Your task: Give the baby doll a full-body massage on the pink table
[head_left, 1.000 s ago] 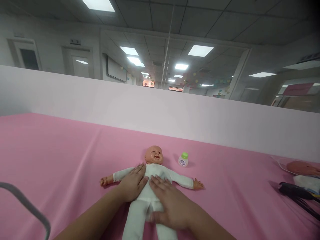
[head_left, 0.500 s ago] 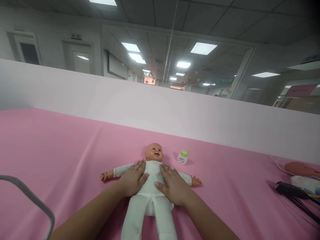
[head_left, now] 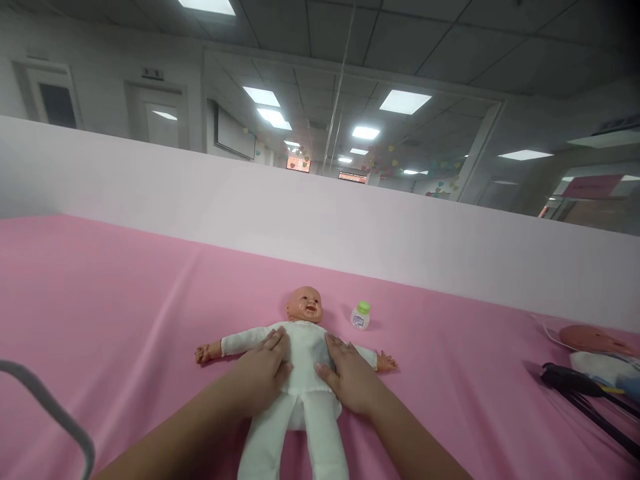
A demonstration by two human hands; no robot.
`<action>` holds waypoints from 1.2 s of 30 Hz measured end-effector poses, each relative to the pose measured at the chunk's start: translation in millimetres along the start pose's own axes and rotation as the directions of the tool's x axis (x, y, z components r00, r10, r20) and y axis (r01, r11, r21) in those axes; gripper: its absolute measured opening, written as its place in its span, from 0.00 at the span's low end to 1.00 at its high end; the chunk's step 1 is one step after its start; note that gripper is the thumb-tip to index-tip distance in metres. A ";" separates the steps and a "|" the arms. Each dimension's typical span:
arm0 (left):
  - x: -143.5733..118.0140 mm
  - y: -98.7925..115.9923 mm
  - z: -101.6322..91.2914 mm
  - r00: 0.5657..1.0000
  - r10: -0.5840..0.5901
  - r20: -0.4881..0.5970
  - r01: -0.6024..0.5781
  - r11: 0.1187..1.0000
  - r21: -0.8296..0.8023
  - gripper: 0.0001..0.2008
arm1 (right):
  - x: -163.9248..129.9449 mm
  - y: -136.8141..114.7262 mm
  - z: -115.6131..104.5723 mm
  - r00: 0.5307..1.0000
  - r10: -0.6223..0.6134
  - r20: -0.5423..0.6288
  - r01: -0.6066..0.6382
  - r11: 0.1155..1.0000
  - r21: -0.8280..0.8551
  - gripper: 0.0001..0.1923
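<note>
The soft baby doll in its white cloth suit (head_left: 300, 373) lies flat on its back on the pink-covered desk (head_left: 125, 300), dead centre and right in front of the person. Its long axis runs straight away from the camera: plastic head at the far end, white legs coming back toward the near edge, arms flung out to either side.

Both hands are on it. The left hand (head_left: 263, 377) lies flat, fingers spread and pointing forward, on the doll's flank on the left of the picture, just below that outstretched sleeve. The right hand (head_left: 353, 377) mirrors it on the other flank, palm down, fingers loosely apart. Neither pinches anything; they frame the torso, with a strip of white cloth showing bare between them. Both sit equally close, so no hand has the edge.

A small white bottle with a green cap (head_left: 360, 317) stands beyond the right hand, near the doll's head, apart from it.
</note>
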State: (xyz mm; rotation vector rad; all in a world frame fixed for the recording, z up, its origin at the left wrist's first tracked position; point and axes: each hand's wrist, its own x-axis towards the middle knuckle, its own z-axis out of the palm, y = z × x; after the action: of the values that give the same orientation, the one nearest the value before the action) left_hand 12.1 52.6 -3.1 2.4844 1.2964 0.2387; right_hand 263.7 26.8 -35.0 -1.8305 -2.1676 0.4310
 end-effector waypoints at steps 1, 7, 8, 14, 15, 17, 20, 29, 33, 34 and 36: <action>-9.4 8.5 -4.4 0.999 0.031 0.024 -0.031 1.000 -0.001 0.36 | 0.3 -0.1 0.3 1.000 -0.003 0.001 0.003 1.000 0.001 0.45; -53.9 24.9 -24.4 0.906 0.382 0.184 -0.371 0.924 -0.096 0.38 | 4.9 3.6 5.3 1.000 -0.022 -0.005 0.022 1.000 -0.007 0.45; -54.7 22.2 -25.6 0.898 0.395 0.192 -0.383 0.918 -0.100 0.40 | 5.4 4.0 6.0 1.000 -0.028 -0.006 0.028 1.000 -0.009 0.45; -21.3 6.5 -18.8 0.873 0.455 0.178 -0.429 0.888 -0.166 0.36 | 4.8 2.3 6.0 0.999 -0.037 -0.019 0.037 0.999 -0.008 0.43; -13.0 4.1 -16.1 0.875 0.456 0.162 -0.429 0.886 -0.175 0.34 | 4.7 1.8 5.6 0.999 -0.035 -0.022 0.035 0.999 -0.007 0.42; 3.8 -2.0 -10.2 0.892 0.432 0.131 -0.408 0.896 -0.174 0.34 | 4.4 1.1 4.7 0.999 -0.037 -0.023 0.037 0.999 -0.002 0.42; 27.7 -15.8 -0.7 0.929 0.368 0.032 -0.359 0.920 -0.154 0.35 | 3.5 0.1 4.1 0.999 -0.041 -0.022 0.041 0.999 0.004 0.41; 51.6 -62.1 19.9 0.985 0.121 -0.120 -0.136 0.983 -0.127 0.40 | -4.0 -4.8 -8.8 0.998 -0.025 0.057 0.025 1.000 0.014 0.42; 47.3 -60.9 19.4 0.989 0.085 -0.119 -0.096 0.991 -0.096 0.38 | -21.3 -14.1 -31.9 0.989 -0.014 0.148 0.013 1.000 0.010 0.42; 47.1 -60.3 19.6 0.989 0.087 -0.117 -0.098 0.991 -0.092 0.38 | -28.5 -18.3 -37.8 0.984 -0.016 0.178 0.015 1.000 0.008 0.44; 47.2 -60.6 20.6 0.989 0.088 -0.116 -0.099 0.991 -0.092 0.38 | -44.9 -28.2 -46.8 0.969 -0.048 0.241 0.046 0.999 0.014 0.50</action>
State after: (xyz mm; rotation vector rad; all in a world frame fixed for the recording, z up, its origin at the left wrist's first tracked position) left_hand -1.2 119.3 -44.3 2.4825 1.1812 0.4582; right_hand 263.8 -19.5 18.5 -1.7993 -2.3557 0.6841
